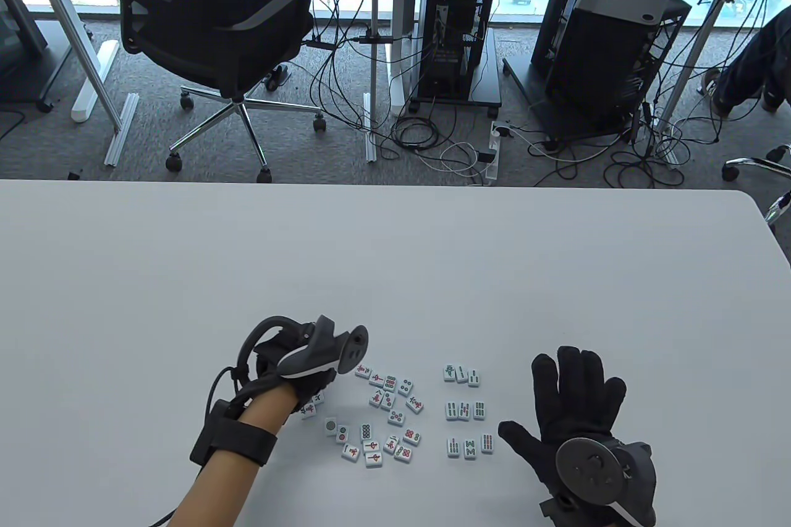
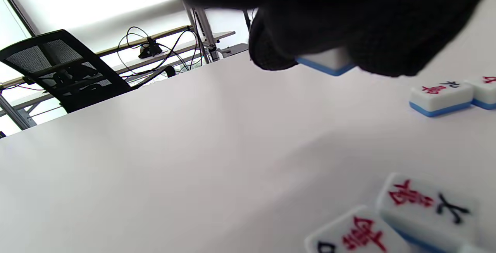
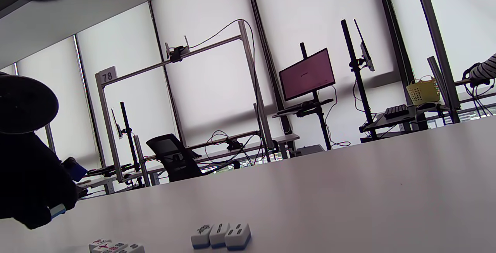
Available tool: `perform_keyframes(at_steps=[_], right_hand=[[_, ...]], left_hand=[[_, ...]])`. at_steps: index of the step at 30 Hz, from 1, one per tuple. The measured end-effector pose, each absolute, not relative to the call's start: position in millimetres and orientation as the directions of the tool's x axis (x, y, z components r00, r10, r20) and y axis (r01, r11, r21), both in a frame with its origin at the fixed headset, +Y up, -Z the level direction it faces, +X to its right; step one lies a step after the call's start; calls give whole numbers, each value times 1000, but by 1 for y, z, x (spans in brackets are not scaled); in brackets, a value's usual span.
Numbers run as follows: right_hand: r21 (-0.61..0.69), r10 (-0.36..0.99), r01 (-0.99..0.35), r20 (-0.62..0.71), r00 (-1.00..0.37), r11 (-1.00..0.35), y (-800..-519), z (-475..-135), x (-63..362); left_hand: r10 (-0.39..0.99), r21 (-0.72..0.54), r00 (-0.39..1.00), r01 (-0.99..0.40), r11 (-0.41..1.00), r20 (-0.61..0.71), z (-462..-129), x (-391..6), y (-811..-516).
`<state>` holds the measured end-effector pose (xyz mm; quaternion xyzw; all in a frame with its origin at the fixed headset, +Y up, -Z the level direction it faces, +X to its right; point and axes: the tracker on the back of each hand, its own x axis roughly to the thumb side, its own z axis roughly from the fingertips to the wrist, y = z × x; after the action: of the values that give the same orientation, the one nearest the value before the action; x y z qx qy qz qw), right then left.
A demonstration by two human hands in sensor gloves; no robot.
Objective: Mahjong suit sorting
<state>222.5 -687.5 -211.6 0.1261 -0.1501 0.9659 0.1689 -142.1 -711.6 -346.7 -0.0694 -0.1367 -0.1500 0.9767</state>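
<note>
White mahjong tiles with blue backs lie near the table's front edge. A loose mixed cluster (image 1: pixel 386 422) of character and circle tiles sits in the middle. To its right, bamboo tiles (image 1: pixel 465 409) stand in three neat rows of three. My left hand (image 1: pixel 309 388) hovers at the cluster's left edge, fingers curled under the tracker. In the left wrist view its fingertips (image 2: pixel 387 43) pinch one tile (image 2: pixel 327 62) just above the table. My right hand (image 1: pixel 575 391) lies flat on the table, right of the bamboo rows, fingers spread and holding nothing.
The white table (image 1: pixel 395 267) stretches bare behind the tiles. Character tiles (image 2: pixel 426 206) lie close under the left wrist. Beyond the far edge are an office chair (image 1: pixel 210 39), computer towers (image 1: pixel 460 26) and floor cables.
</note>
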Motion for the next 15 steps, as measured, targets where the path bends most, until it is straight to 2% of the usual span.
perform_keyframes(at_steps=[3, 7, 12, 15], right_hand=[[-242, 286, -361, 296, -911, -901, -688, -212, 222], [-235, 278, -350, 291, -916, -907, -689, -212, 220], [-232, 273, -344, 289, -917, -910, -689, -212, 219], [-222, 273, -341, 287, -918, -913, -690, -213, 218]], left_hand=[[-280, -98, 921, 316, 944, 272, -344, -175, -708], [-264, -155, 938, 302, 941, 224, -334, -211, -720], [-314, -213, 919, 365, 906, 239, -318, -226, -744], [-282, -235, 931, 335, 913, 231, -314, -229, -752]])
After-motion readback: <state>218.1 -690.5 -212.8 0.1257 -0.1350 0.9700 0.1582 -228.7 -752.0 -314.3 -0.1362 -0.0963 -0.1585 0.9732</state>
